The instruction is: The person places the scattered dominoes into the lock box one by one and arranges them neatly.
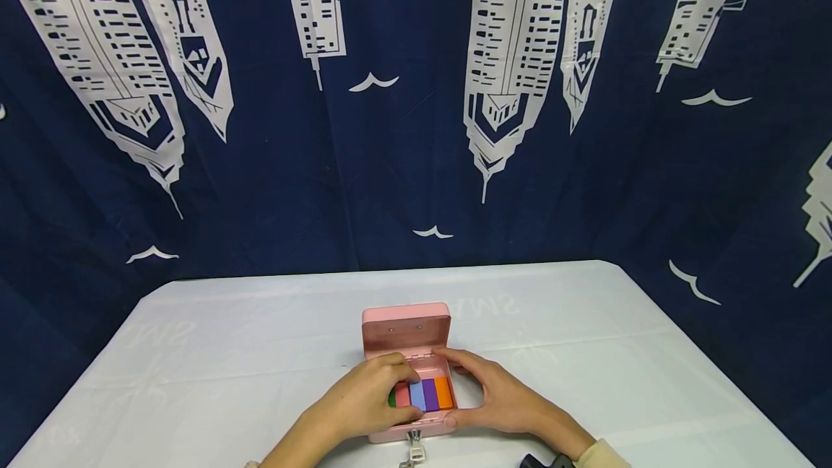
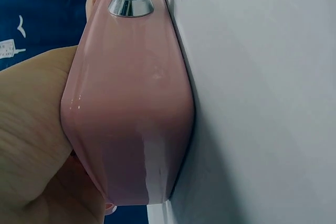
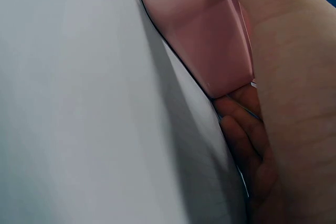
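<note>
A pink cash box stands with its lid raised. Inside lies a row of coloured blocks: green, pink, light blue, purple and orange. My left hand reaches over the box's left side, thumb and fingertips at the near and far ends of the light blue block. With my right hand I grip the box's right side, thumb at the front corner and forefinger toward the hinge. The left wrist view shows the box's silver lock with a key in it.
Keys hang from the lock at the front. The box rests on a white cloth-covered table. A dark blue curtain with white building prints hangs behind. Near the right wrist is a black object, partly cut off.
</note>
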{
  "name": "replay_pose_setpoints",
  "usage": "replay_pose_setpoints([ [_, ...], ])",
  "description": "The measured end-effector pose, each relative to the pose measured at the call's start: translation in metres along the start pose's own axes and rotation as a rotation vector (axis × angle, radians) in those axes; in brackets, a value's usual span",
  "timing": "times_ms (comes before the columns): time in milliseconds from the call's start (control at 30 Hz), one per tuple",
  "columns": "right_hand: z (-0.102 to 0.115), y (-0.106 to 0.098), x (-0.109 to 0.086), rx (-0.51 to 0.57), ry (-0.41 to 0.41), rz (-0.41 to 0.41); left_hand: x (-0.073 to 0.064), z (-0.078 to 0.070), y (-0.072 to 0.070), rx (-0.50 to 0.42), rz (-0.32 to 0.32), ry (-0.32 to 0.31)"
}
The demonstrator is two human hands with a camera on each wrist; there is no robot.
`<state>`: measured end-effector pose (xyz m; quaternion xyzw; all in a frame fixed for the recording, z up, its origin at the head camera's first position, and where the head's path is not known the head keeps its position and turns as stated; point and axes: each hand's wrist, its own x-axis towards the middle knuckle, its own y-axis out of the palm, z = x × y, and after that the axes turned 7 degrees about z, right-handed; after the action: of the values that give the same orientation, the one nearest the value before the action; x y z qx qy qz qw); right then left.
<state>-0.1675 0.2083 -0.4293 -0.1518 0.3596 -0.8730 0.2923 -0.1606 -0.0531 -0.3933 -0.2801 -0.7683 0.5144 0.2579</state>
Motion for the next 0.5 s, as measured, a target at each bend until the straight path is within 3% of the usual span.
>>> replay_pose_setpoints([
  [500,0.0025,-0.0005,0.0009,-0.002,-0.006,-0.003,0.0005,-0.0023,0.0029,0.025,-0.032,-0.028],
])
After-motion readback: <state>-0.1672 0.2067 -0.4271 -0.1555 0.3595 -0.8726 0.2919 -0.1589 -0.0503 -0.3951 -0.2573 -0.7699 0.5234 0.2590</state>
